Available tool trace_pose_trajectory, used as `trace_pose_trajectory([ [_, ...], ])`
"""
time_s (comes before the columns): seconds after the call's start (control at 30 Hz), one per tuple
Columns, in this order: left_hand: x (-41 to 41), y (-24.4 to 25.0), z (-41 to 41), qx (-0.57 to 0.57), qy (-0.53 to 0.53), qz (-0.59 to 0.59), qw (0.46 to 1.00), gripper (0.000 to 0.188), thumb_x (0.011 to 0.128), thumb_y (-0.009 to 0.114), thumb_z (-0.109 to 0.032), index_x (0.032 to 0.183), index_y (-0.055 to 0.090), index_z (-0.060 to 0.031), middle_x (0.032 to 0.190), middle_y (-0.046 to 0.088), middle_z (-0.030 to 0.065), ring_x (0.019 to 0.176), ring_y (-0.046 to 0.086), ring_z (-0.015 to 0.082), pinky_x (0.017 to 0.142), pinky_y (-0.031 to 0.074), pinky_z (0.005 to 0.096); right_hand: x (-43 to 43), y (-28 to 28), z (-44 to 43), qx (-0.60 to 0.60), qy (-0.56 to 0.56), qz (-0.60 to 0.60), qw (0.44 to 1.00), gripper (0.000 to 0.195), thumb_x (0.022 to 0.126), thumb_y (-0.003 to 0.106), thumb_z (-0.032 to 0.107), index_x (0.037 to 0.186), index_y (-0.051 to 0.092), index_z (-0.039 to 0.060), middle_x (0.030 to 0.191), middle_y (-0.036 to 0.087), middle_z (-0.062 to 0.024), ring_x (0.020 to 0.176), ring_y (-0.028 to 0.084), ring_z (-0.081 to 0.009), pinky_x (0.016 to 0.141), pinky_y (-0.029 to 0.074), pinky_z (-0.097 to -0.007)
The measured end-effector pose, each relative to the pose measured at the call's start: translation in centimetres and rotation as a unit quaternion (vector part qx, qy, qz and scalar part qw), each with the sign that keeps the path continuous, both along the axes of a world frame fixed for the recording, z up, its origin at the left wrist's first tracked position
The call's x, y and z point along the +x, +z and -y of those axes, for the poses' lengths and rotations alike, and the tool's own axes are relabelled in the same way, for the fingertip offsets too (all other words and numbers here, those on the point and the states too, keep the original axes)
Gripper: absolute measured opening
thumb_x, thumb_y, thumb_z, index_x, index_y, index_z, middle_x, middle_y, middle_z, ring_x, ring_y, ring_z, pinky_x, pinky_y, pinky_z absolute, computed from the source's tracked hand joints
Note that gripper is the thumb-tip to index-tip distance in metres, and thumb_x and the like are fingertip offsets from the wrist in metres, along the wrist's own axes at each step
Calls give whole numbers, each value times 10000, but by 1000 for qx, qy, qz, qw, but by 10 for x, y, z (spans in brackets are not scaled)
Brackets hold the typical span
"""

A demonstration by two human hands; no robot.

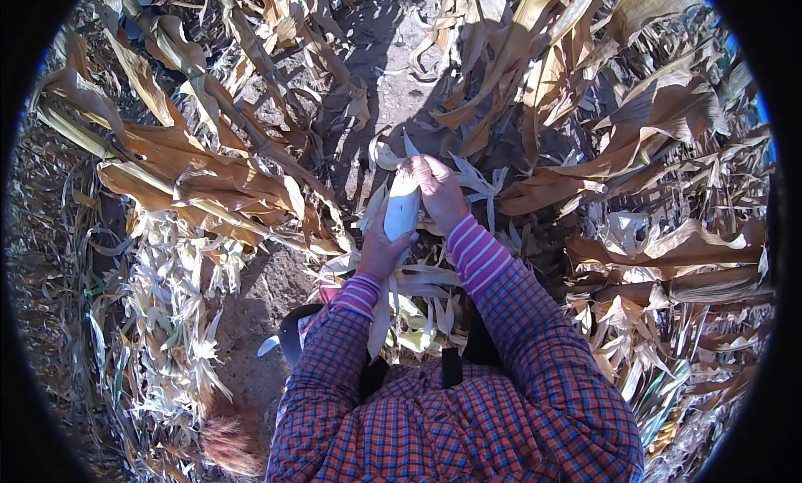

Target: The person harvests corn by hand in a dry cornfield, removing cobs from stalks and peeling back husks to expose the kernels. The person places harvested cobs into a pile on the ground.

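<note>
An ear of corn in pale husk (401,210) is held tilted upward in front of my body. My left hand (383,245) wraps around its lower part, with the thumb across the front. At its top end, the fingers of my right hand (437,188) pinch the tip, where dark silk shows. A peeled-back strip of husk (383,156) curls out beside the tip on the left. Just right of my right hand are splayed pale husk leaves (484,183). More loose husks (432,323) lie below my hands, by my legs.
Dry corn stalks with brown leaves lean in from the left (207,169) and the right (557,176). Bare soil (401,63) runs ahead between them. A heap of pale husks (169,314) lies at left, with reddish corn silk (230,442) below it.
</note>
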State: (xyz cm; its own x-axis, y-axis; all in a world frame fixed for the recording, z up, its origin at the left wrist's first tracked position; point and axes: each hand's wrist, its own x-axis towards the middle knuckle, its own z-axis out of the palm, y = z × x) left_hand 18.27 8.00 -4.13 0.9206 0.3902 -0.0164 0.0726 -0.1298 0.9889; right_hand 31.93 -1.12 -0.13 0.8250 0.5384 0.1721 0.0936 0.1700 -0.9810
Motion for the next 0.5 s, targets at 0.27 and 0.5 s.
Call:
trace_pose_trajectory([
  [0.27, 2, -12, 7, 54, 25, 16, 998, 613, 743, 752, -174, 1240, 420, -37, 1054, 591, 102, 949, 592, 185, 843, 487, 323, -1, 0, -2, -29, -98, 95, 990, 284, 969, 493, 233, 893, 589, -22, 730, 610, -122, 640, 546, -202, 633, 456, -312],
  [0.5, 2, -3, -1, -49, -23, 11, 998, 682, 771, 735, -183, 1321, 368, -18, 1149, 557, 125, 1035, 564, 206, 897, 461, 341, -9, -3, -3, 154, -3, -318, 936, 282, 984, 479, 289, 844, 549, 55, 736, 526, -16, 669, 475, -115, 645, 416, -255],
])
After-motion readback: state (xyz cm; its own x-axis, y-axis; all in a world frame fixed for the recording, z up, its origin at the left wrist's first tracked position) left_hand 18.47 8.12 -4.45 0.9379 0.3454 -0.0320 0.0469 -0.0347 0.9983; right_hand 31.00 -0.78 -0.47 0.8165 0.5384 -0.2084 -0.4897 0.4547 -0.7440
